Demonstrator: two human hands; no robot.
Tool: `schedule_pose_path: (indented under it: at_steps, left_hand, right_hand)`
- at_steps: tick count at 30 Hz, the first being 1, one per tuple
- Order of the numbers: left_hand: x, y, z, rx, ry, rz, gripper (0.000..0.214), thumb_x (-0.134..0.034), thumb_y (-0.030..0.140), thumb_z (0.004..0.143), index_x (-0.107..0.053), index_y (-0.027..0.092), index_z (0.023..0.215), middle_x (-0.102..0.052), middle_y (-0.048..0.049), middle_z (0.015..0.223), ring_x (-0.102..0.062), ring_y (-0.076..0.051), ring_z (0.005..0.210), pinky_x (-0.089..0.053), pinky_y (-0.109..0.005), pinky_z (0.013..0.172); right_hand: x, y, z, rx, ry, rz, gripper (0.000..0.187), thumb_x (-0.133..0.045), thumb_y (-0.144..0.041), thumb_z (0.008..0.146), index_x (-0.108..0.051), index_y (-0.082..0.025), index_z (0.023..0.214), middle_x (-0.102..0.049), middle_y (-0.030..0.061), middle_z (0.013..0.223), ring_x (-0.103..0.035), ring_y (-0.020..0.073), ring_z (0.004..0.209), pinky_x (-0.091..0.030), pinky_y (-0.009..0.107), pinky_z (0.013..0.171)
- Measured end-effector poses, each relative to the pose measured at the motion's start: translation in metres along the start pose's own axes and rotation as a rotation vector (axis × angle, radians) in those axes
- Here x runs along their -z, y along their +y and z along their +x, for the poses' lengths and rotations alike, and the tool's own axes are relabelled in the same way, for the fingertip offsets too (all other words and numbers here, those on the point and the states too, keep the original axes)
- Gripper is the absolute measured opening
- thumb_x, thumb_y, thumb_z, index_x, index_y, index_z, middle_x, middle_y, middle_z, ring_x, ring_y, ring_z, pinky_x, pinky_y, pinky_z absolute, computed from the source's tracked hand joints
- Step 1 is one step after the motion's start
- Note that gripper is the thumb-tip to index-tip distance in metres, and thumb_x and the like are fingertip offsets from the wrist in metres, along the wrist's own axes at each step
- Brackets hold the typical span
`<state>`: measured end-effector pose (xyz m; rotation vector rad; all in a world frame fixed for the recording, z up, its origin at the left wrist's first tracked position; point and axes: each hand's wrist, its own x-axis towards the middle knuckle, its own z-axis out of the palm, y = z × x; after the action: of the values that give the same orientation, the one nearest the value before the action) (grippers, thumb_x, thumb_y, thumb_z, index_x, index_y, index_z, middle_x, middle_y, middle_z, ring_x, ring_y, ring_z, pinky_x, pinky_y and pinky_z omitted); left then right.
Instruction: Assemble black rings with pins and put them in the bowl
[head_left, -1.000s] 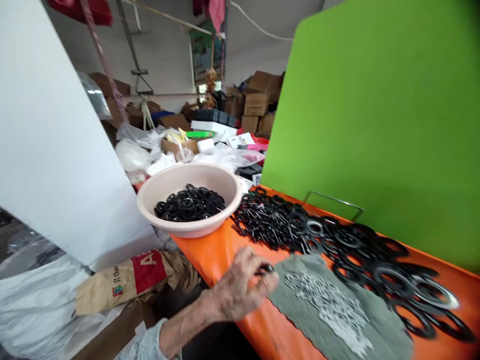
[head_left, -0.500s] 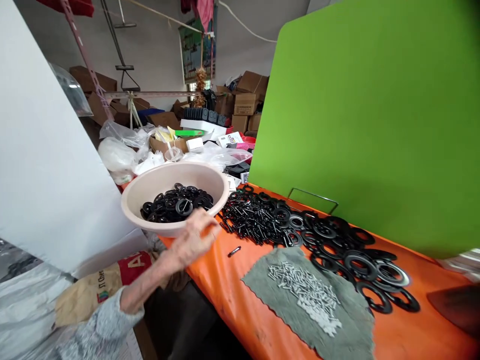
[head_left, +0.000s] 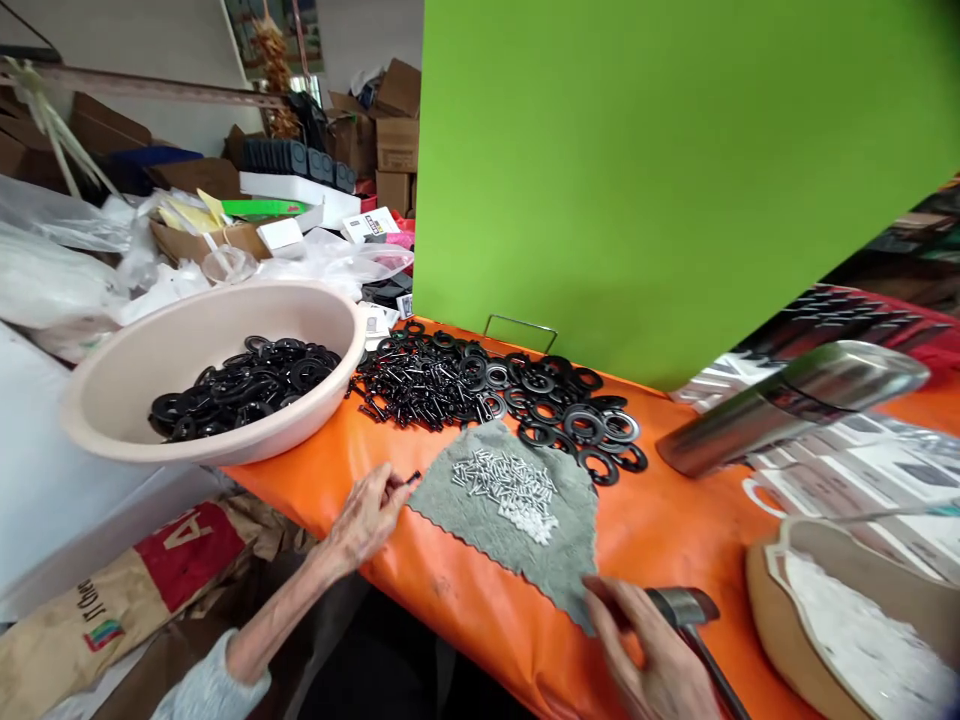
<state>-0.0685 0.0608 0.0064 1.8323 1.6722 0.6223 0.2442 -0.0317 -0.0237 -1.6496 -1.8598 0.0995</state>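
Head view: near right, a curled right hand (head_left: 658,655), holding what I can't tell, sits beside a hammer (head_left: 684,607), while farther left the left hand (head_left: 366,518) pinches a small black pin (head_left: 413,478), its long axis aimed right toward silver pins (head_left: 501,474) on grey cloth (head_left: 454,508).

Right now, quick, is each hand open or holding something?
Left hand: closed, holding a small black piece.
Right hand: fingers bent, beside the hammer; can't tell whether it's open or closed.
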Motion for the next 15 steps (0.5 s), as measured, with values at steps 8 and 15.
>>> schedule_pose_path:
  at_steps: [8, 15]
  left_hand:
    - [-0.041, 0.029, -0.052, -0.016, -0.066, -0.320, 0.015, -0.044, 0.027, 0.088, -0.050, 0.019, 0.076, -0.055, 0.0005, 0.070, -0.052, -0.013, 0.063, -0.045, -0.024, 0.062]
    - [-0.055, 0.023, -0.056, -0.065, 0.027, -0.262, 0.021, -0.045, 0.032, 0.089, -0.054, 0.020, 0.075, -0.060, -0.0015, 0.070, -0.056, -0.014, 0.061, -0.049, -0.025, 0.063]
  right_hand:
    - [-0.056, -0.013, 0.030, -0.031, 0.002, -0.185, 0.033, -0.031, -0.041, 0.096, -0.056, -0.020, 0.086, -0.062, 0.0087, 0.079, -0.060, 0.0275, 0.073, -0.047, 0.042, 0.066]
    - [-0.059, -0.016, 0.031, -0.046, 0.053, -0.224, 0.019, -0.036, -0.029, 0.092, -0.049, -0.023, 0.079, -0.057, 0.0058, 0.070, -0.055, 0.0249, 0.066, -0.044, 0.039, 0.063]
